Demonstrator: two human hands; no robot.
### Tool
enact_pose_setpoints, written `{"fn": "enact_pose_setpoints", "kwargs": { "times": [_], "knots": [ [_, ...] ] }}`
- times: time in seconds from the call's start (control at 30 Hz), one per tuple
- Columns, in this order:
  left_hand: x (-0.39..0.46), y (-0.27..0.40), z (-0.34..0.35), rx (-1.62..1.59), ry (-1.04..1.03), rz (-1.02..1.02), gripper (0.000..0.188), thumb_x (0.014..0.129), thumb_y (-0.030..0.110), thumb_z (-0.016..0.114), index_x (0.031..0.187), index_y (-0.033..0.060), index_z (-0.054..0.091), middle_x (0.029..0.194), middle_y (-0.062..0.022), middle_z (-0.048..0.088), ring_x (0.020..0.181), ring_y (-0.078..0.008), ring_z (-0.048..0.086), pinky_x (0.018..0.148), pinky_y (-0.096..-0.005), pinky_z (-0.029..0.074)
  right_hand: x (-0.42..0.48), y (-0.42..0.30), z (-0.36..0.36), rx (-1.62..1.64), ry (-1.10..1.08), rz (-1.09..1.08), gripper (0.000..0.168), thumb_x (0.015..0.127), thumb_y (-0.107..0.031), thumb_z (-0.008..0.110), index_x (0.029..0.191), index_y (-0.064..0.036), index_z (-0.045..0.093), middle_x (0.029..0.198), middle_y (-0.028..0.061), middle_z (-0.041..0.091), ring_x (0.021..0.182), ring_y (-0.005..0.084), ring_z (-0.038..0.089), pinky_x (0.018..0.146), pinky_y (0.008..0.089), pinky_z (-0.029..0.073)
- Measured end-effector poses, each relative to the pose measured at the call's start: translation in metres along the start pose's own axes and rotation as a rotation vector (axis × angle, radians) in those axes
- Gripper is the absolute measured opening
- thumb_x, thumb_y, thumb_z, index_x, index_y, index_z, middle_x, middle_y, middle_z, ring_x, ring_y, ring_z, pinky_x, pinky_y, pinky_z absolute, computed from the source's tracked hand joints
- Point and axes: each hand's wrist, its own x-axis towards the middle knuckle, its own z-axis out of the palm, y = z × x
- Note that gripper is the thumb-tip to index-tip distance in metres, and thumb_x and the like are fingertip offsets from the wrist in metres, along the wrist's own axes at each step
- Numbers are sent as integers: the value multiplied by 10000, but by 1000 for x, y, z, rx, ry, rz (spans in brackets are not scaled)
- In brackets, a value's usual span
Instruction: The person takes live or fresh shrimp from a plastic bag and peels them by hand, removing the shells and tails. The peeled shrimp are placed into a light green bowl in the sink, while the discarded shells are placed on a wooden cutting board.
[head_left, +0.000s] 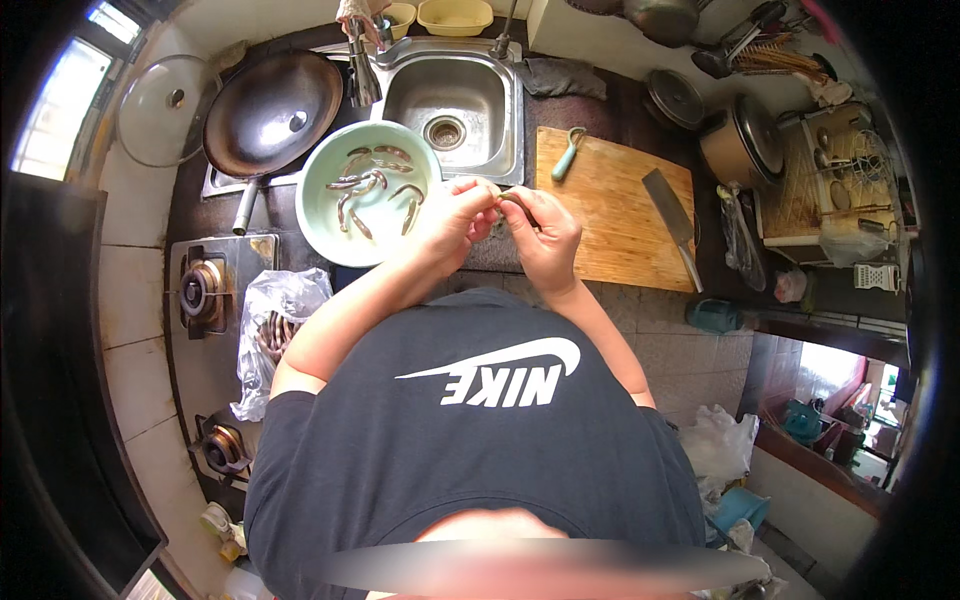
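My left hand (459, 225) and my right hand (547, 238) meet in front of my chest, between the basin and the cutting board. Pinched between their fingertips is a small dark, slender item (531, 211), prawn-like but too covered to name surely. Just left of my left hand, a pale green basin (313, 225) holds water and several dark, curved prawn-like pieces (360, 223). By my left forearm, a clear plastic bag (262, 315) holds more dark, banded pieces (277, 334), partly hidden by the arm.
A wooden cutting board (615, 217) carries a green-handled peeler (566, 154) and a cleaver (669, 206). Behind the basin are a steel sink (480, 90), a faucet (363, 79) and a wok (262, 112). A gas stove (225, 255) lies left, a rice cooker (739, 142) right.
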Motion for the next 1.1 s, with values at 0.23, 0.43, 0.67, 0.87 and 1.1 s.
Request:
{"fn": "enact_pose_setpoints", "kwargs": {
  "times": [0.23, 0.43, 0.67, 0.87, 1.1],
  "knots": [
    [0, 9, 15, 374, -145, 146, 87, 813, 131, 584, 778, 52, 578, 648, 23, 531, 575, -37, 454, 519, -163, 330, 8, 12, -6, 440, 175, 278, 146, 829, -57, 611, 922, 54, 623, 785, 65, 631, 695, 129, 577, 651, 236, 459],
    [18, -13, -8, 537, -98, 182, 117, 813, 113, 567, 734, 29, 579, 638, 14, 558, 569, -31, 464, 529, -186, 374, 27, 32, -49, 844, 424, 399, 157, 865, -131, 581, 903, 17, 618, 796, 90, 638, 697, 148, 608, 699, 255, 510],
    [103, -95, -79, 1544, -70, 374, 279, 733, 191, 625, 961, 32, 652, 895, -170, 642, 886, -282, 611, 826, -340, 450, 22, 60, -80, 1154, 592, 523, 171, 875, -173, 571, 939, -15, 569, 803, 55, 596, 727, 141, 574, 803, 324, 501],
    [106, -79, -49, 1342, -51, 238, 299, 796, 251, 600, 1013, 48, 636, 908, -159, 631, 852, -279, 620, 759, -340, 476, 13, 73, -93, 1165, 646, 566, 171, 882, -182, 561, 933, -19, 571, 793, 49, 592, 731, 130, 570, 812, 322, 500],
    [65, -48, 18, 1423, -303, 547, 180, 834, 203, 554, 877, 40, 617, 775, -125, 607, 727, -302, 602, 669, -379, 473, 17, 78, -85, 1103, 607, 561, 225, 889, -179, 548, 1027, -2, 554, 903, 87, 607, 829, 153, 577, 839, 335, 482]
  ]
}}
